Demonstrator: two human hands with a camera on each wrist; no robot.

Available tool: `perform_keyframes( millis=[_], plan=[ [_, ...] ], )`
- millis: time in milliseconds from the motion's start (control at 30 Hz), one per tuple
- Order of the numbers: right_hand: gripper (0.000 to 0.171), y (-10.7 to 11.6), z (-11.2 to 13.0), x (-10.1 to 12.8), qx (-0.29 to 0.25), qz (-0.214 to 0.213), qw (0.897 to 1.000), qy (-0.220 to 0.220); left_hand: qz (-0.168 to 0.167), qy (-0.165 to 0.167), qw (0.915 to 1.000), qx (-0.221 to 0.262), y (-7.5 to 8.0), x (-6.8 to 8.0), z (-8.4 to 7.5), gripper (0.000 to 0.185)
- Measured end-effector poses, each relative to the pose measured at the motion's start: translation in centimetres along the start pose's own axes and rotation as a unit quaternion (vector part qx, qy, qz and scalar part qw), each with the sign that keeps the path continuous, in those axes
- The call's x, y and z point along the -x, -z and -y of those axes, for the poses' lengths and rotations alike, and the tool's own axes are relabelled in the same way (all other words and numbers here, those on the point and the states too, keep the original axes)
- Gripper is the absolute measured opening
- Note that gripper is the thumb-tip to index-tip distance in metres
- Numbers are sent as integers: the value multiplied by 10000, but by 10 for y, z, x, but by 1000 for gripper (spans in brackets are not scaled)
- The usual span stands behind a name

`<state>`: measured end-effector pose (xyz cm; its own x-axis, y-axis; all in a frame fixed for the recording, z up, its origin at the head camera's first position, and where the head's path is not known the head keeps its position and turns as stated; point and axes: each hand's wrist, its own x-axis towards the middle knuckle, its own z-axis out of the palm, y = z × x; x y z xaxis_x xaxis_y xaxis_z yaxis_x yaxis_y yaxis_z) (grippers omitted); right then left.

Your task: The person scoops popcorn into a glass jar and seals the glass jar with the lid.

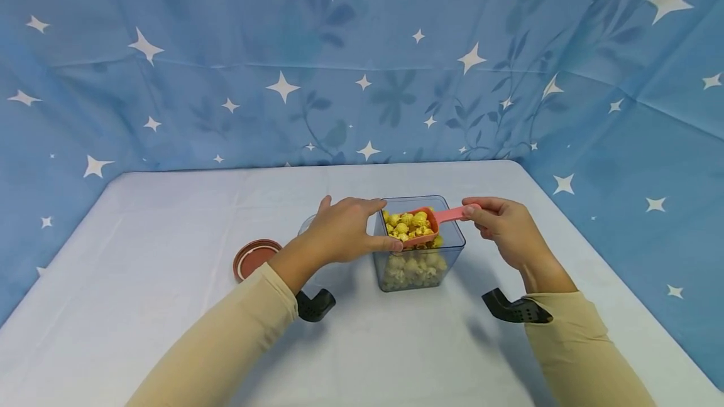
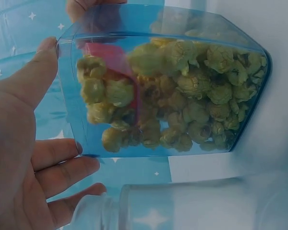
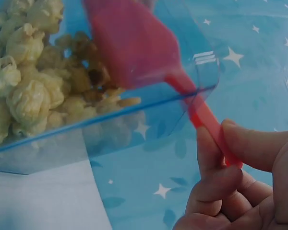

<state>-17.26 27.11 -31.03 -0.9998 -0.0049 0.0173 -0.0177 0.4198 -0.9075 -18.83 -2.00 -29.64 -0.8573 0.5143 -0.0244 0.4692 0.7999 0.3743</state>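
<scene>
Sleeved hands: left (image 1: 345, 231) braces the popcorn tub (image 1: 418, 269), right (image 1: 503, 225) pinches the scoop (image 1: 430, 222); jar lid (image 1: 256, 258) left.

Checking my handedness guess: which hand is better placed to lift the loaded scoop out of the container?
Right. The right hand already pinches the scoop by its handle, loaded with popcorn. The left hand steadies the container.
</scene>
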Motion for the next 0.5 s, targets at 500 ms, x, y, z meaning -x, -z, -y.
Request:
perform_keyframes(
  millis=[500],
  plan=[
    [31,4,-9,0,-1367,-20,9906,41,78,93,9999,30,0,0,-1,86]
  ],
)
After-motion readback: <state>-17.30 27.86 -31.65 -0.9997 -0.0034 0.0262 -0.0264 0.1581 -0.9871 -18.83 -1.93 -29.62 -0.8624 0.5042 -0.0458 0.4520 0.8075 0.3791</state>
